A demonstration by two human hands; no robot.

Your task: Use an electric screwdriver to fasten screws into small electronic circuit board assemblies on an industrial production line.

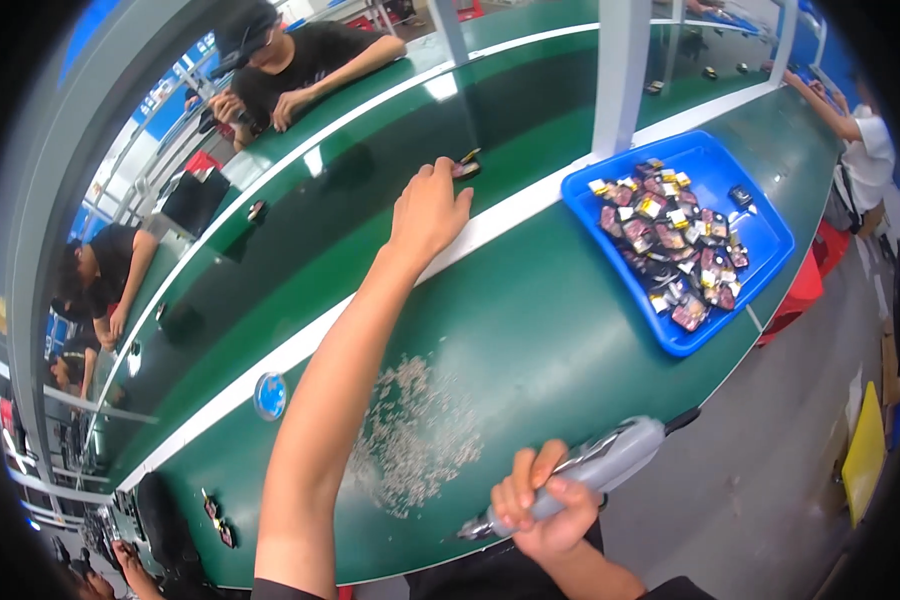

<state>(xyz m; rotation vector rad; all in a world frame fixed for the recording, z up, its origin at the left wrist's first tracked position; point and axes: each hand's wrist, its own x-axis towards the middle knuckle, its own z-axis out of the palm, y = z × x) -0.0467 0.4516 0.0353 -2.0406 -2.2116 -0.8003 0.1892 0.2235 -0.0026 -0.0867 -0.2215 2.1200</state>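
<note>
My left hand (pixel 430 212) reaches out over the dark green belt, palm down, its thumb apart from the fingers. Just beyond its fingertips lies a small dark assembly (pixel 466 166) with a pinkish face and a bit of yellow; whether they touch is hard to tell. My right hand (pixel 548 505) is wrapped around a grey electric screwdriver (pixel 615 458) near the front edge of the bench. The tool lies slantwise, its metal tip pointing to the lower left and its dark cord end to the upper right. Loose small screws (pixel 415 440) are spread over the bench between my arms.
A blue tray (pixel 682 345) at the right holds many similar assemblies. Near the white rail (pixel 510 215) sits a small round blue dish (pixel 270 396). Two more assemblies (pixel 218 520) lie at lower left. Grey posts (pixel 620 80) rise along the belt. Other people work across it.
</note>
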